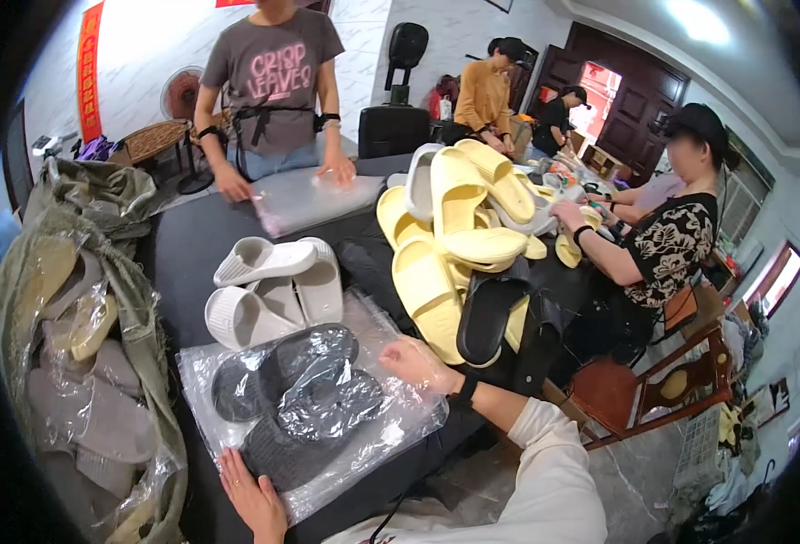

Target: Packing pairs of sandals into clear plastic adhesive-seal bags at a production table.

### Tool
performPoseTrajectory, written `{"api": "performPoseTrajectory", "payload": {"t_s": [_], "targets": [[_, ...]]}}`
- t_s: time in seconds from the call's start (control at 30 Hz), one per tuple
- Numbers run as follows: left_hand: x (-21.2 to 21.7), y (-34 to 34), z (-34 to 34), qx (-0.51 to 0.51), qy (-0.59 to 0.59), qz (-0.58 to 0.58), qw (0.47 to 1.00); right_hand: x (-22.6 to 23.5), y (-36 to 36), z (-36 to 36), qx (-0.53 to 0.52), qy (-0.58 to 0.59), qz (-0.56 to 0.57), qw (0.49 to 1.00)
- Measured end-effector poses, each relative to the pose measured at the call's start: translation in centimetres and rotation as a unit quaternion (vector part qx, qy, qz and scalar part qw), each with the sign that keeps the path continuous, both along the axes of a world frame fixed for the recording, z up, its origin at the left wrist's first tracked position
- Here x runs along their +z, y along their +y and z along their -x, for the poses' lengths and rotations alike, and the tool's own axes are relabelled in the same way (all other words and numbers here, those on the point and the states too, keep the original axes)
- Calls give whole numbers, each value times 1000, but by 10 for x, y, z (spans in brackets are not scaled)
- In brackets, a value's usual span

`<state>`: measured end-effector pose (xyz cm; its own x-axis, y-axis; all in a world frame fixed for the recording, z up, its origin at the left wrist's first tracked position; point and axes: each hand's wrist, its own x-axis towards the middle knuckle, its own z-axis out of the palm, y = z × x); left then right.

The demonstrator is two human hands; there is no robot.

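Note:
On the dark table before me lies a clear plastic bag with black slippers in it or under its film; glare blurs which. My left hand rests on the bag's near left corner, fingers stretched out. At its right side, my right hand has its fingers curled in by the bag's edge; what they hold, if anything, is hidden. Just beyond the bag sit light grey slippers, stacked on one another. A heap of yellow slippers rises past my right hand, with a black slipper leaning on its near side.
To my left stands a green woven sack full of bagged slippers. Across the table a person handles flat plastic bags. Another person works at the right, near a wooden chair. Further people work behind.

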<state>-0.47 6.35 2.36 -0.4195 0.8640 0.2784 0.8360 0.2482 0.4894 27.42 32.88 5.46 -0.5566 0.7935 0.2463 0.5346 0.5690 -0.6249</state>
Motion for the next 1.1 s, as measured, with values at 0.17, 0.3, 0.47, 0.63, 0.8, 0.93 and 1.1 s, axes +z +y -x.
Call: {"api": "performPoseTrajectory", "payload": {"t_s": [0.17, 0.3, 0.47, 0.63, 0.8, 0.93, 1.1], "targets": [[9, -2, -5, -1, 80, 22, 997, 42, -6, 6, -60, -193, 25, 979], [8, 1, -6, -11, 68, 19, 997, 80, -4, 33, 262, -118, 55, 956], [-2, 0, -1, 21, 37, 60, 997, 52, -13, 83, 422, -82, -30, 902], [-1, 1, -3, 32, 15, 52, 998, 32, -23, 120, 339, -159, -29, 927], [-7, 2, -3, 32, 1, 1, 999, 26, -41, 140, 298, -185, -197, 915], [-8, 3, -4, 21, 7, -3, 1000, 5, -31, 128, 318, -97, -230, 915], [-3, -1, -4, 26, 63, 62, 996, 57, -19, 94, 255, -301, -169, 904]]}}
